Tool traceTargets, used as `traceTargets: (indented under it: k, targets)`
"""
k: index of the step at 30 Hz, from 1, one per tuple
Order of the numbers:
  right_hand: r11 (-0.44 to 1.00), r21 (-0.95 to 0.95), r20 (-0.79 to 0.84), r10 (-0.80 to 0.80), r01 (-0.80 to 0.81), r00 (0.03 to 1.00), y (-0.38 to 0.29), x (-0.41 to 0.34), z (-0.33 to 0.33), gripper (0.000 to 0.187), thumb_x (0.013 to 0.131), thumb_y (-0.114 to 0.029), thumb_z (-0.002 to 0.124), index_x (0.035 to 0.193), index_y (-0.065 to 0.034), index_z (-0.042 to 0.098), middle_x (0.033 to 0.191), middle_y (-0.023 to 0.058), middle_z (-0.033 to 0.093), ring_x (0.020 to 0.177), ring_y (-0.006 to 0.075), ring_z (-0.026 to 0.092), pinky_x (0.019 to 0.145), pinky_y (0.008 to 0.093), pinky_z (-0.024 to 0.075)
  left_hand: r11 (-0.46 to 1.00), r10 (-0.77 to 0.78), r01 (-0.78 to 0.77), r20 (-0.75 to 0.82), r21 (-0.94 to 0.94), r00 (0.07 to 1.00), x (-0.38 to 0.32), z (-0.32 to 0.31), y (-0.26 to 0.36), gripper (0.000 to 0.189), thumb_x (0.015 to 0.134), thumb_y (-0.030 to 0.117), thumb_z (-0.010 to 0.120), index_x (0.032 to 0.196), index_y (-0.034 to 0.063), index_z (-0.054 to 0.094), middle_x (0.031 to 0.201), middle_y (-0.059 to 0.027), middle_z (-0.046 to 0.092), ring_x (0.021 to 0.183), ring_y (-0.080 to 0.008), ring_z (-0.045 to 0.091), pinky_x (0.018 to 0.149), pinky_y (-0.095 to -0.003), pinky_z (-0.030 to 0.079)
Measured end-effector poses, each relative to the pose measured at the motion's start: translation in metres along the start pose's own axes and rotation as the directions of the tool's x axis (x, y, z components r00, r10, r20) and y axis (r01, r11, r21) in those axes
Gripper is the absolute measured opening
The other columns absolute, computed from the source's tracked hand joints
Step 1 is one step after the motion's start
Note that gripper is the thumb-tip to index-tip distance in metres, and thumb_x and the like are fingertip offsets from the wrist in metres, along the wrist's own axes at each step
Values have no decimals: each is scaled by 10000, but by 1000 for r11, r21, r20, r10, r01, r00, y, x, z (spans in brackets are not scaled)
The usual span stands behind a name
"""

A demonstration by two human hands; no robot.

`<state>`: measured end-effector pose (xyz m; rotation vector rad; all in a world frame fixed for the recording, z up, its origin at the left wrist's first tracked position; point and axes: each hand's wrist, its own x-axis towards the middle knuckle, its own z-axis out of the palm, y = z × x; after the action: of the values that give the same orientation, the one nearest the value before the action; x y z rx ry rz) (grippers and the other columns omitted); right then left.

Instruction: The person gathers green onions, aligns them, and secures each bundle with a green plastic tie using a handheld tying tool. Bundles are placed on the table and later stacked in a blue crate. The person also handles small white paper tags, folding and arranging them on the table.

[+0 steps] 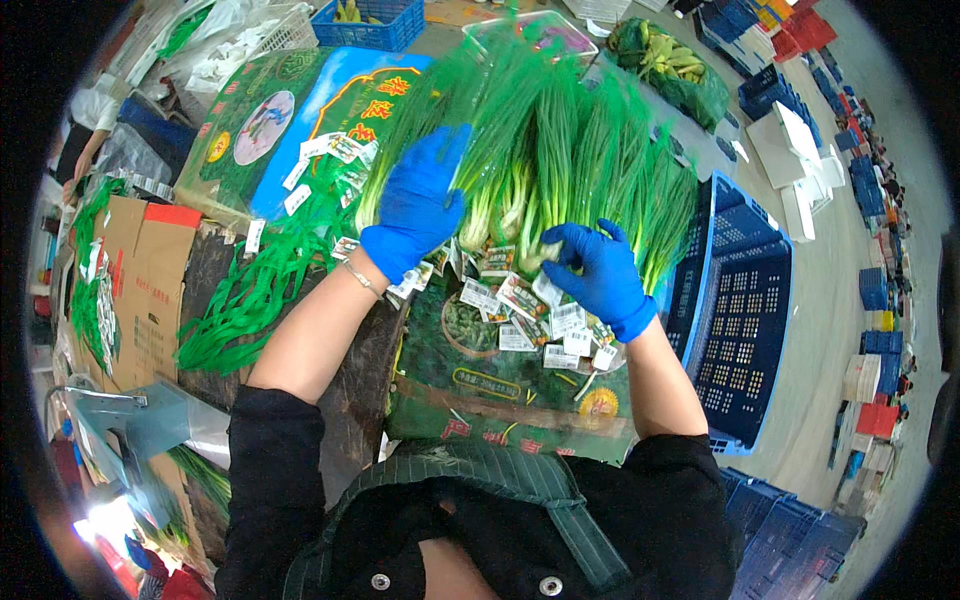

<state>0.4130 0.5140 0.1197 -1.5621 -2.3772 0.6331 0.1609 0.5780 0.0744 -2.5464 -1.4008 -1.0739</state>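
Note:
Bunches of scallions (559, 142) in green mesh lie side by side before me, leaves pointing away and white root ends towards me. My left hand (420, 199), in a blue glove, lies flat over the leftmost bunch with its thumb apart from the fingers. My right hand (600, 274), gloved too, is at the root end (534, 259) of a middle bunch, its thumb and forefinger spread. Printed tags with barcodes (566, 319) lie in a heap below that hand. To the left is a pile of empty green mesh sleeves (259, 307) with tags on them.
A blue plastic crate (739, 300) stands at the right. Printed sacks (517, 397) lie under the goods. A cardboard box (146, 281) and a grey metal device (142, 420) are at the left. At the far side are a blue basket (367, 26) and corn in a green bag (671, 67).

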Motion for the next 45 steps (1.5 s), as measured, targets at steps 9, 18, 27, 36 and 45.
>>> traceTargets:
  k: [9, 18, 27, 36, 45]
  targets:
    - [951, -309, -170, -36, -19, 985, 0, -18, 44, 511, 772, -338, 622, 1244, -188, 493, 903, 94, 609, 899, 274, 585, 989, 526, 289, 813, -156, 445, 595, -376, 788, -27, 51, 56, 805, 772, 207, 649, 1442, 135, 210, 1101, -279, 526, 971, -422, 545, 806, -474, 437]
    - [978, 200, -522, 53, 62, 852, 28, -63, 39, 476, 790, -217, 682, 1221, -76, 537, 1132, 143, 587, 1041, 306, 548, 940, 373, 395, 931, -101, 260, 503, -257, 858, -54, -4, 62, 752, 735, 149, 616, 1414, 132, 292, 1152, -237, 493, 1029, -393, 503, 864, -458, 430]
    - [665, 727, -358, 580, -171, 731, 153, -73, 93, 555, 878, -191, 576, 1347, 21, 367, 1347, 207, 427, 1229, 284, 431, 1028, 361, 329, 974, 13, 122, 590, -189, 807, -27, 11, 119, 972, 685, 444, 735, 1449, 149, 212, 1463, -287, 90, 1297, -518, 185, 1045, -530, 250]
    - [576, 812, -332, 590, -95, 736, 180, -42, 79, 516, 907, -162, 547, 1374, -45, 363, 1354, 142, 436, 1188, 222, 446, 990, 320, 354, 944, 48, 111, 460, -312, 887, -27, 56, 104, 886, 756, 343, 685, 1457, 152, 178, 1476, -283, 42, 1331, -505, 117, 1087, -512, 195]
    - [904, 393, -647, 403, -170, 647, 157, -26, 24, 494, 850, -256, 628, 1263, -21, 490, 1198, 191, 501, 1095, 311, 480, 969, 391, 358, 948, -99, 211, 411, -237, 906, -37, 8, 106, 827, 787, 514, 588, 1451, 196, 212, 1468, -237, 165, 1311, -465, 226, 1018, -579, 239]
